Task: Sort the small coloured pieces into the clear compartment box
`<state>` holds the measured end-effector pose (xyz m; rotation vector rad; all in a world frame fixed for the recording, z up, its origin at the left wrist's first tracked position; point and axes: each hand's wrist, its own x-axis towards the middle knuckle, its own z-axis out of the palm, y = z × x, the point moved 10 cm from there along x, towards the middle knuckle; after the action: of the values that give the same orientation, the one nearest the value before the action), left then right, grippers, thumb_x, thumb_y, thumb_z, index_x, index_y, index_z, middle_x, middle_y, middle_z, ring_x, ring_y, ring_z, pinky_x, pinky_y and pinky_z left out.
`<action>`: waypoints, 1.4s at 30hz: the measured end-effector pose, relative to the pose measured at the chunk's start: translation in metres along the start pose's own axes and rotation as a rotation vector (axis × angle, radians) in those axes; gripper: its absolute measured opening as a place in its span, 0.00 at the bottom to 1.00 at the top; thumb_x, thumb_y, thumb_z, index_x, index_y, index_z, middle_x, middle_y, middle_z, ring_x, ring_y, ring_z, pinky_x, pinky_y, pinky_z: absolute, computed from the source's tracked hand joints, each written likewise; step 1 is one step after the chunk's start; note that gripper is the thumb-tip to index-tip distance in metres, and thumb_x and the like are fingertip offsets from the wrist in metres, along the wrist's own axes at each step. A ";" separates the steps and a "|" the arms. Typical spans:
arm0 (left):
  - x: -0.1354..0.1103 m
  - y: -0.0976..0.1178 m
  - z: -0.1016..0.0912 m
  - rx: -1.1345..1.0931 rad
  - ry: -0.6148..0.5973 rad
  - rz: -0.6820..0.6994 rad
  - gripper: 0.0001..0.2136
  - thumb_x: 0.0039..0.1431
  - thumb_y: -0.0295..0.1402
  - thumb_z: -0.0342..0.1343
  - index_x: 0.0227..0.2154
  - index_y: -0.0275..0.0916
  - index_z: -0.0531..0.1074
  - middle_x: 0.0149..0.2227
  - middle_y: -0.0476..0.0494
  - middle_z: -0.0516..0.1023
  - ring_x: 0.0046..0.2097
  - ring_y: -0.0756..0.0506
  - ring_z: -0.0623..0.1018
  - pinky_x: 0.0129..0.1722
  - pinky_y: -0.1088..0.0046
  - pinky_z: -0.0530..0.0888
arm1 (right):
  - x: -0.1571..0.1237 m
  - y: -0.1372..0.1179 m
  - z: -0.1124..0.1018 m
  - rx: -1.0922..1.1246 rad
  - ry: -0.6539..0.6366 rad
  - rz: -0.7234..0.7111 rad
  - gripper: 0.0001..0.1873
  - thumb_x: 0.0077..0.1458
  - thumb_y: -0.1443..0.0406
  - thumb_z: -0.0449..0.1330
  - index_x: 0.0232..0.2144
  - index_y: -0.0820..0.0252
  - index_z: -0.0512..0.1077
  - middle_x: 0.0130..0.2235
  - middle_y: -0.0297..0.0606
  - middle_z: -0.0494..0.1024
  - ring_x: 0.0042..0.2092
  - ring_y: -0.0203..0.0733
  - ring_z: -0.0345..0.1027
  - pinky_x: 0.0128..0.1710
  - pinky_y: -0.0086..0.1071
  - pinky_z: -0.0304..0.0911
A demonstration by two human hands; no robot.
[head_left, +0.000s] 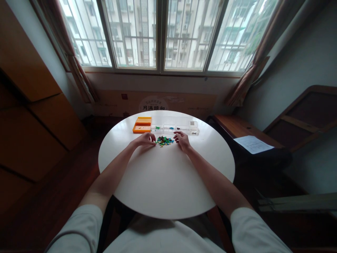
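Observation:
A loose heap of small coloured pieces (165, 141), green, blue, dark brown and yellow, lies on the white table between my hands. They are too small for me to tell their exact kind. At the heap's left edge my left hand (146, 139) has its fingers curled and thumb and fingertip pinched on a small green piece (156, 142). My right hand (182, 140) hovers by the right edge of the heap, fingers apart, with nothing visible in it. Behind the heap, a clear compartment box (170, 120) holds a few green, blue and dark pieces in separate sections.
An orange tray (142, 120) with a few tiny bits adjoins the clear box's left end. The round white table (168, 182) has its near edge close to my body. Printed paper (253, 144) rests on a wooden bench (242, 128) at the right. A barred window is ahead.

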<state>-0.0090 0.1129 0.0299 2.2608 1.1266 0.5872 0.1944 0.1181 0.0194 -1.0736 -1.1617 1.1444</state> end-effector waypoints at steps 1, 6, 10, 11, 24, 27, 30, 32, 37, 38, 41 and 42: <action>0.000 0.001 0.001 0.010 0.000 0.003 0.15 0.41 0.42 0.61 0.28 0.35 0.73 0.27 0.46 0.74 0.29 0.50 0.72 0.25 0.79 0.66 | 0.000 0.002 0.001 -0.003 -0.006 0.001 0.11 0.45 0.62 0.56 0.32 0.62 0.70 0.22 0.32 0.71 0.20 0.29 0.60 0.18 0.23 0.53; 0.002 0.004 0.003 0.036 0.004 0.031 0.13 0.43 0.42 0.59 0.27 0.36 0.75 0.26 0.47 0.74 0.28 0.51 0.72 0.27 0.78 0.66 | 0.001 0.004 0.001 -0.012 -0.015 -0.005 0.10 0.45 0.63 0.56 0.31 0.63 0.70 0.22 0.32 0.71 0.20 0.29 0.60 0.18 0.23 0.53; 0.002 0.005 0.003 0.052 0.017 0.040 0.13 0.44 0.42 0.58 0.27 0.36 0.75 0.26 0.47 0.74 0.28 0.51 0.72 0.27 0.79 0.66 | 0.000 0.002 0.001 -0.018 -0.013 -0.005 0.10 0.44 0.64 0.56 0.30 0.63 0.70 0.22 0.33 0.71 0.20 0.29 0.60 0.18 0.23 0.53; 0.002 0.005 0.003 0.057 0.023 0.041 0.13 0.44 0.42 0.58 0.27 0.36 0.75 0.26 0.47 0.74 0.28 0.51 0.71 0.27 0.79 0.66 | 0.000 0.001 0.001 -0.020 -0.011 -0.005 0.09 0.44 0.64 0.56 0.30 0.63 0.70 0.22 0.33 0.71 0.20 0.29 0.60 0.18 0.23 0.53; 0.003 0.011 0.000 0.050 0.097 0.070 0.11 0.48 0.39 0.54 0.28 0.35 0.74 0.25 0.48 0.74 0.25 0.52 0.70 0.26 0.79 0.65 | 0.000 -0.011 -0.007 -0.087 0.055 -0.075 0.10 0.44 0.66 0.53 0.30 0.64 0.70 0.21 0.33 0.70 0.20 0.29 0.59 0.18 0.23 0.53; 0.001 0.010 -0.013 0.079 0.188 0.054 0.11 0.50 0.39 0.53 0.29 0.36 0.74 0.27 0.47 0.74 0.27 0.52 0.71 0.27 0.78 0.66 | 0.001 -0.009 -0.008 -0.088 0.057 -0.077 0.10 0.43 0.66 0.53 0.30 0.64 0.70 0.21 0.33 0.70 0.20 0.29 0.59 0.18 0.23 0.54; -0.001 0.009 -0.018 0.114 0.228 0.039 0.11 0.50 0.39 0.53 0.30 0.36 0.74 0.27 0.47 0.73 0.28 0.51 0.71 0.29 0.77 0.67 | 0.001 -0.007 -0.007 -0.094 0.048 -0.077 0.10 0.43 0.66 0.53 0.30 0.64 0.70 0.21 0.32 0.70 0.20 0.29 0.59 0.18 0.23 0.53; 0.000 0.011 -0.014 0.133 0.217 0.045 0.11 0.51 0.38 0.53 0.31 0.37 0.74 0.29 0.47 0.73 0.29 0.51 0.71 0.30 0.77 0.68 | 0.001 -0.006 -0.005 -0.096 0.042 -0.072 0.10 0.43 0.66 0.53 0.30 0.64 0.70 0.21 0.32 0.70 0.20 0.29 0.59 0.18 0.23 0.53; -0.004 0.032 -0.009 0.205 0.350 0.136 0.15 0.51 0.35 0.53 0.43 0.39 0.71 0.40 0.43 0.72 0.39 0.47 0.72 0.40 0.70 0.69 | 0.000 -0.006 -0.004 -0.108 0.031 -0.062 0.09 0.43 0.66 0.53 0.29 0.63 0.70 0.21 0.33 0.70 0.20 0.29 0.59 0.18 0.23 0.53; -0.005 0.038 -0.006 0.222 0.349 0.165 0.14 0.52 0.35 0.53 0.43 0.40 0.71 0.42 0.42 0.72 0.42 0.46 0.72 0.43 0.69 0.68 | 0.000 -0.006 -0.003 -0.111 0.028 -0.062 0.09 0.43 0.66 0.53 0.29 0.63 0.70 0.21 0.33 0.70 0.20 0.29 0.59 0.18 0.23 0.53; -0.005 0.046 0.001 0.256 0.335 0.175 0.13 0.54 0.35 0.52 0.42 0.40 0.72 0.43 0.42 0.72 0.45 0.44 0.71 0.46 0.66 0.65 | 0.000 -0.006 -0.003 -0.115 0.023 -0.061 0.10 0.43 0.66 0.54 0.29 0.63 0.70 0.21 0.33 0.71 0.20 0.30 0.59 0.18 0.23 0.53; -0.005 0.048 0.002 0.263 0.330 0.172 0.13 0.55 0.36 0.52 0.41 0.41 0.72 0.43 0.41 0.73 0.45 0.43 0.71 0.46 0.65 0.65 | 0.000 -0.006 -0.003 -0.116 0.021 -0.062 0.09 0.43 0.66 0.54 0.29 0.63 0.70 0.21 0.33 0.71 0.20 0.30 0.59 0.18 0.23 0.53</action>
<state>0.0171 0.0842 0.0586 2.5703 1.2317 0.9586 0.1975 0.1174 0.0252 -1.1274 -1.2481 1.0259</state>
